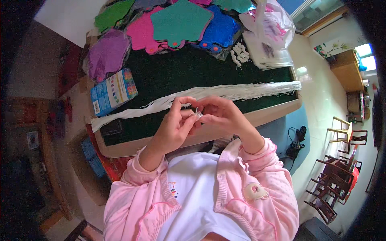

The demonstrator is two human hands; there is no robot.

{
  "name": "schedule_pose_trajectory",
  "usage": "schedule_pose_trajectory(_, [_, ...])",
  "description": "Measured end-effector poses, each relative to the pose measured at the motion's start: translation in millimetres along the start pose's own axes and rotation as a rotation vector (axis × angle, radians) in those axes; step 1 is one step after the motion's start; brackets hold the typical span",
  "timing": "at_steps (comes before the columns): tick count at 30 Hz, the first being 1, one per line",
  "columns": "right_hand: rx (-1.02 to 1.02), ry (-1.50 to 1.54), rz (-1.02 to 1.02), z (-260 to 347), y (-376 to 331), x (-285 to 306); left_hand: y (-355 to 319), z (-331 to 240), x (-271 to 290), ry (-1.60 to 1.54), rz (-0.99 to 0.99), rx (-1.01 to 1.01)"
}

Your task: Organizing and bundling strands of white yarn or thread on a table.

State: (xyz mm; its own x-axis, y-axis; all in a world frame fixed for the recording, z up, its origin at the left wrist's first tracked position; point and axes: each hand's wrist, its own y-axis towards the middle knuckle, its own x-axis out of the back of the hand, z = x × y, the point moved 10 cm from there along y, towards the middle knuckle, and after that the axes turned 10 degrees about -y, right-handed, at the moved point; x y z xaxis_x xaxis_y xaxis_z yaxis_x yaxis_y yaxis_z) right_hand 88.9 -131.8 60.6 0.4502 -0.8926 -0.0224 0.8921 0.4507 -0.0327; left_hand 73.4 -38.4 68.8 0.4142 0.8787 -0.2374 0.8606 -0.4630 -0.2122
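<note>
- Dark-green tabletop (161,72): white thread hank (249,91) lies across.
- Left hand (175,123), right hand (223,115): jointly pinching white piece (198,114), nearside of hank.
- Loosened pinch may drop it.

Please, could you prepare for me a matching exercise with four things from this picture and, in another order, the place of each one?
Things:
1. Small white object
2. Bundle of white strands
3. Blue box
4. Teal flat piece

Places:
A. Only on the left side of the table
B. Partly over a pink flat piece
C. At the fingertips of the left hand and right hand
D. Stretched across the table, left to right

Pairs: 1-C, 2-D, 3-A, 4-B
</note>
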Motion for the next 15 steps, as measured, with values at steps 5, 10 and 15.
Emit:
schedule_pose_trajectory(5, [-0.060,0.291,0.064,-13,2,-9,1,1,-4,-0.009,-0.004,-0.015])
schedule_pose_trajectory(10, [0.010,0.203,-0.041,-5,2,-2,1,2,0,0.046,-0.033,0.002])
schedule_pose_trajectory(15, [0.052,0.128,-0.161,-1,0,9,1,-7,21,-0.117,-0.161,-0.135])
